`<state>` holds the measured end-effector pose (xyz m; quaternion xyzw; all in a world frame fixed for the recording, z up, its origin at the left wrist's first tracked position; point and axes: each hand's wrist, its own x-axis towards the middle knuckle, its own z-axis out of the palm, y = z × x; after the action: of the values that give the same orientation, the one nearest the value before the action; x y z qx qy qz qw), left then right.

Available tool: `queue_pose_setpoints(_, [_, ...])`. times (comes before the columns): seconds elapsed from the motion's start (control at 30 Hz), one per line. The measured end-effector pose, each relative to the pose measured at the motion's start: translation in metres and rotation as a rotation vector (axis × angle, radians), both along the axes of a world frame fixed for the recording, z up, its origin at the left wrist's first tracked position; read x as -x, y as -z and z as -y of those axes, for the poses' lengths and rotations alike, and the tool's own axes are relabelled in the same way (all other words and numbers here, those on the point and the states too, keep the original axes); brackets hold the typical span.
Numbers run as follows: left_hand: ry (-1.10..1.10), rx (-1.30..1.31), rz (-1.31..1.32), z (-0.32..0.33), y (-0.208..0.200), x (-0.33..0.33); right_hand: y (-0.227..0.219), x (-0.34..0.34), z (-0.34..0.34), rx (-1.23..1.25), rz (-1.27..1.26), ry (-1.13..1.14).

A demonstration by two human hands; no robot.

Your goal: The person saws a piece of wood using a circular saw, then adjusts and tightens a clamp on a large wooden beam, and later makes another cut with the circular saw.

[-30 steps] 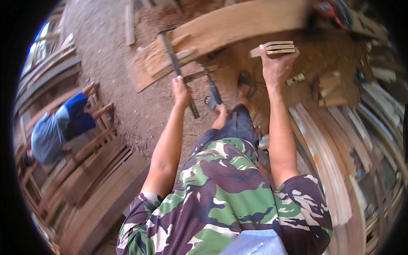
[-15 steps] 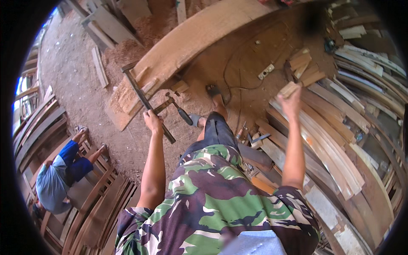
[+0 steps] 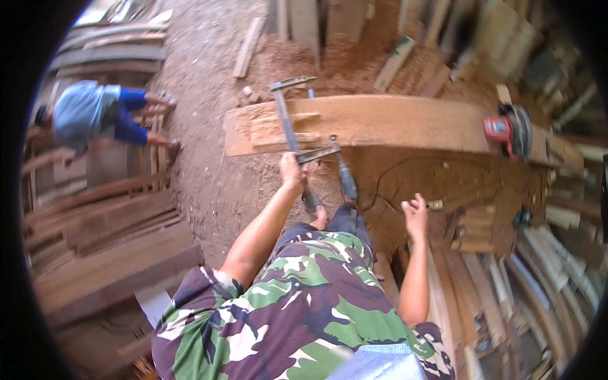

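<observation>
My left hand [image 3: 291,171] is closed round the steel bar of a bar clamp [image 3: 286,123]. The bar crosses over the left end of a long, thick, curved wooden plank [image 3: 392,123]. One jaw reaches past the plank's far edge, while the sliding arm with its dark screw handle [image 3: 346,180] is at the near edge. Whether the jaws press on the wood I cannot tell. Short wood pieces [image 3: 285,136] lie on that end of the plank, beside the bar. My right hand [image 3: 415,216] is raised to the right, fingers apart, holding nothing.
A red power tool [image 3: 500,130] rests on the plank's right part. Cables [image 3: 386,183] trail over the dirt floor below it. Stacked boards [image 3: 468,285] fill the right side. At left, another person [image 3: 95,114] is among wooden pieces [image 3: 120,221]. Sawdust and boards lie behind the plank.
The view has swung right, bringing the red power tool into sight. My right hand no longer holds its small wood block; where the block went I cannot see. My left hand has stayed on the clamp.
</observation>
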<state>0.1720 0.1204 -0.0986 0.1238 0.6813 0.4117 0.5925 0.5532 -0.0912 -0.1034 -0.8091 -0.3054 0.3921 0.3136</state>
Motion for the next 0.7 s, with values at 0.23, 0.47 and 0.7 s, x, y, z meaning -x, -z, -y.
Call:
queue_pose_setpoints(0.23, [-0.475, -0.050, 0.249, -0.010, -0.015, -0.057, -0.052, 0.150, -0.112, -0.153, 0.018, -0.001])
queue_pose_setpoints(0.47, [-0.610, 0.078, 0.391, -0.047, 0.020, -0.075, -0.063, 0.175, -0.164, 0.154, -0.766, -0.287])
queue_pose_setpoints(0.7, [0.308, 0.029, 0.121, 0.001, 0.058, 0.048, -0.033, 0.133, -0.203, 0.281, -0.489, -0.424])
